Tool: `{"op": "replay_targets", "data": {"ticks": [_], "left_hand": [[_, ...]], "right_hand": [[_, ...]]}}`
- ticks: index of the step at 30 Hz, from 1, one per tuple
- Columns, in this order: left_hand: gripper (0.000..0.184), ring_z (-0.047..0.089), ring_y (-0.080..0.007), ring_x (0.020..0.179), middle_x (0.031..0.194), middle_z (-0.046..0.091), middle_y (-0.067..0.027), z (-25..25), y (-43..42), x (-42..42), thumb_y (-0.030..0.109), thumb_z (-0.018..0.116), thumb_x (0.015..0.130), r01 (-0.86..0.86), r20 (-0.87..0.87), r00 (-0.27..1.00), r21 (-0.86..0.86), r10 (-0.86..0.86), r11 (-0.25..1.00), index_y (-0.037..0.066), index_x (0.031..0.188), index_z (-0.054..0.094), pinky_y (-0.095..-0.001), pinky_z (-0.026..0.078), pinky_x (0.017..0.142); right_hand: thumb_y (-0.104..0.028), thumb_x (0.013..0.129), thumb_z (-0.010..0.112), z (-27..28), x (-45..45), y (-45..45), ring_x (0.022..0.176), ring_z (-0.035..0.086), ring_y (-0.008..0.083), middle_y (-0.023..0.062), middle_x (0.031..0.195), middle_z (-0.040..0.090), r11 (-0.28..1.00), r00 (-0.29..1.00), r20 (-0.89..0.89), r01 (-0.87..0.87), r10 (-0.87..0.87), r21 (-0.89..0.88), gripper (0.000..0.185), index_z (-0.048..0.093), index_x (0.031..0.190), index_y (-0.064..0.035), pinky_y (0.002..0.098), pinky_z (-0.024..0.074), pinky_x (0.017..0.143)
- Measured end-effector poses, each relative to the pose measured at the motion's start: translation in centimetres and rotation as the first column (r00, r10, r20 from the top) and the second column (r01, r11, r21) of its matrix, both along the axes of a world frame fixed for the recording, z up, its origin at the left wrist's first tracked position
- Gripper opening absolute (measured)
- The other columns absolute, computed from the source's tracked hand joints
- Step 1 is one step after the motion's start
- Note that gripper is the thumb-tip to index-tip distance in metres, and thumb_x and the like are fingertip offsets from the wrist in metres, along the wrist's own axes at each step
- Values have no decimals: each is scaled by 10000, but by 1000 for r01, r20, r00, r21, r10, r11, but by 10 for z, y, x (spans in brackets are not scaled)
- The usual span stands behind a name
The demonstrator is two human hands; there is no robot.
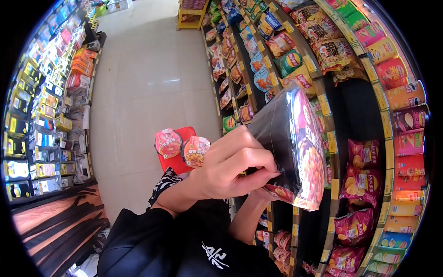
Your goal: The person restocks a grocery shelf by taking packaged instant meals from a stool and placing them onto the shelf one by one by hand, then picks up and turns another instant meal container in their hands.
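A glossy plastic-wrapped food pack with a black side and a printed food picture is held up in front of the shelves, tilted. My left hand is closed, its thumb and curled fingers pinching at the black side. Beneath the pack's lower edge is my right hand; its fingers are hidden behind the left hand and the pack, so its grip does not show. Below and to the left, two instant noodle bowls, one pink-lidded bowl and one orange-red bowl, rest on a red stool.
Snack shelves run along the right, holding chip bags and chip canisters. Hanging packaged goods line the left side. A tiled floor lies between them. A yellow stand is at the far end.
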State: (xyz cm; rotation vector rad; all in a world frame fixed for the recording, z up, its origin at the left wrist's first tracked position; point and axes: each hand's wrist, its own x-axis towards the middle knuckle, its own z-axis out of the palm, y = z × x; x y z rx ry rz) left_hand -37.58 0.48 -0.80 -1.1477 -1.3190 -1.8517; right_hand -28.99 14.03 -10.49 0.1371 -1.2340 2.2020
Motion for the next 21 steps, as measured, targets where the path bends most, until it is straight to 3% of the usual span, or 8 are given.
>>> {"op": "replay_targets", "data": {"ticks": [6,9,12,18,21], "left_hand": [[230,463,-184,659,749,495,-32,2,-8,2,-29,713,695,-66,-6,998,-109,66,992,61,827,546,-292,362,576],[252,499,-212,713,806,541,-13,1,-9,4,14,691,685,-92,7,996,-124,94,988,74,906,585,-313,387,672],[247,492,-217,745,819,528,-17,1,-9,3,21,686,694,-118,-21,993,-160,116,980,73,910,580,-322,383,678],[265,464,-217,739,817,502,-65,2,-13,-2,46,716,738,91,85,994,-211,-75,973,75,897,505,-321,377,677],[304,473,-219,743,833,513,-81,-6,-10,-3,74,739,735,250,195,954,-85,-229,965,73,920,498,-325,383,680]], "right_hand": [[-417,636,746,1,-3,-3,1289,367,297,154,1424,304,1000,1000,-5,-1,1,4,1081,138,1440,-28,452,317,1073],[-405,633,756,0,-3,-6,1287,370,296,154,1423,304,1000,1000,-6,-7,7,3,1086,135,1440,-26,451,319,1072],[-392,631,767,2,-3,-6,1285,372,294,155,1421,305,1000,1000,-9,-7,7,2,1092,132,1439,-24,450,322,1071],[-367,627,788,3,-5,-5,1282,377,291,155,1418,306,1000,1000,-3,1,-1,4,1103,126,1439,-20,447,327,1068],[-355,625,798,3,-9,-6,1280,379,290,156,1416,307,1000,1000,0,2,-2,3,1109,124,1439,-18,446,330,1067]]}}
